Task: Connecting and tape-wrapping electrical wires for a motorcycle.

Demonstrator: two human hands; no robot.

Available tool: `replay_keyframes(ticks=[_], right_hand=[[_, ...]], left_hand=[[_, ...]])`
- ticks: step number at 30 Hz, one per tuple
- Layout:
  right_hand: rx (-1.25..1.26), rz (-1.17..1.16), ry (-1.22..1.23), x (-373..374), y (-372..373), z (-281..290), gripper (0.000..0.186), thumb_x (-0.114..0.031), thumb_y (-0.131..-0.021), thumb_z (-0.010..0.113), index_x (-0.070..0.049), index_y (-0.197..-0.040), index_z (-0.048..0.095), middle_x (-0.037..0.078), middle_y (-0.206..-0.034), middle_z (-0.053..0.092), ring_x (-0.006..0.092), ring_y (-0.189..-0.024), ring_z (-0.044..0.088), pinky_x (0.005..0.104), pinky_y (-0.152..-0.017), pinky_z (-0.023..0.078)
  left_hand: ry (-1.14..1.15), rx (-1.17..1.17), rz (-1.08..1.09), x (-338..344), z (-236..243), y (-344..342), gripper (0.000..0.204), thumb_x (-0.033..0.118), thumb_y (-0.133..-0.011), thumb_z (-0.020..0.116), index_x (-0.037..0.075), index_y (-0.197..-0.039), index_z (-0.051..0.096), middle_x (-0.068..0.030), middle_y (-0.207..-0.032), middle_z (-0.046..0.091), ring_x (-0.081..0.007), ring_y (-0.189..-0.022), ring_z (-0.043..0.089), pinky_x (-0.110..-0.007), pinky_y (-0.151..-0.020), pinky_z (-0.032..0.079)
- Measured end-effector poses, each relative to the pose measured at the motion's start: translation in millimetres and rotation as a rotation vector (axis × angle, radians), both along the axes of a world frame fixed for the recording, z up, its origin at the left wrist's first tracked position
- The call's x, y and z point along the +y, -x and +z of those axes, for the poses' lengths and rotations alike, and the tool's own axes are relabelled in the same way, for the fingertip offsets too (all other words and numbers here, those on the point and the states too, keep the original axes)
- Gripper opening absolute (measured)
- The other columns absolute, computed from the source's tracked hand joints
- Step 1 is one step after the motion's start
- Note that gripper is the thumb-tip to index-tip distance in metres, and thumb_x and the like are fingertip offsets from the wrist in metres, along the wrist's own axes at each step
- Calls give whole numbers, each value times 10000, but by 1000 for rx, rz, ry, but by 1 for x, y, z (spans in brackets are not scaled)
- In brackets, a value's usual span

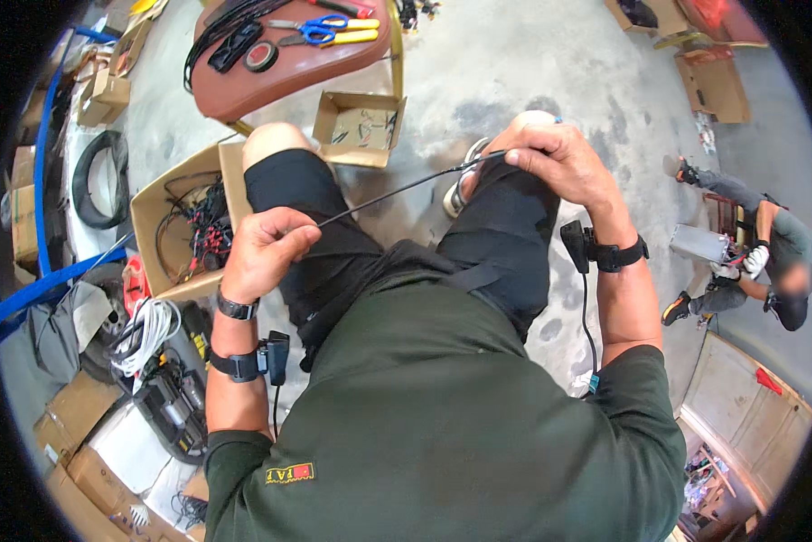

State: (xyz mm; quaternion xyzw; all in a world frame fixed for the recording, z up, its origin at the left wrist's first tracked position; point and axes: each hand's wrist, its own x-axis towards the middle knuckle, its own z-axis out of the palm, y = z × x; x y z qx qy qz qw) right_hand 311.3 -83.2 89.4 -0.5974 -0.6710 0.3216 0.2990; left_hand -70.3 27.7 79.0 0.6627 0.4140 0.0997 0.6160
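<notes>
1. The stool [243, 86] is running past the upper edge.
2. Nearer than the stool, the left hand [270, 246] and right hand [564, 161] are hiding some cable [406, 186].
3. Beside the stool, bits [340, 137] in a carton [356, 156] are looking too small to tell.
4. Right of the stool, a co-worker's head [793, 282] is showing blurred.

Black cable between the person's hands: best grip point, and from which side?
Likely pinch the black cable mid-span from the front: it is thin, nearly straight and uncovered between left hand and right hand, and the torso fills the near side.
</notes>
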Motion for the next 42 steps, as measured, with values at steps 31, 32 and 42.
replay_keyframes(ticks=[31, 32, 42], right_hand=[[-67, 256, -67, 3, 56, 40, 134, -140, -802, 669, -36, -765, 595, 118, -682, 598, 300, -658, 603, 378, -598, 449], [-21, 237, -55, 2, 58, 38, 128, -128, -803, 663, -35, -756, 588, 120, -676, 593, 302, -653, 600, 381, -601, 449], [-63, 282, -97, -1, 63, 34, 132, -128, -802, 667, -23, -771, 593, 133, -694, 598, 326, -687, 606, 385, -629, 458]], left_hand=[[-450, -266, -308, -28, 21, -117, 109, 122, -844, 642, 18, -860, 668, -107, -592, 578, -177, -526, 550, -307, -532, 444], [-437, -274, -298, -28, 20, -116, 106, 119, -842, 644, 17, -859, 668, -115, -595, 573, -179, -525, 546, -309, -531, 443], [5, -275, -266, -26, 6, -103, 115, 130, -864, 653, 20, -841, 673, 10, -644, 605, -51, -583, 521, -229, -526, 427]])
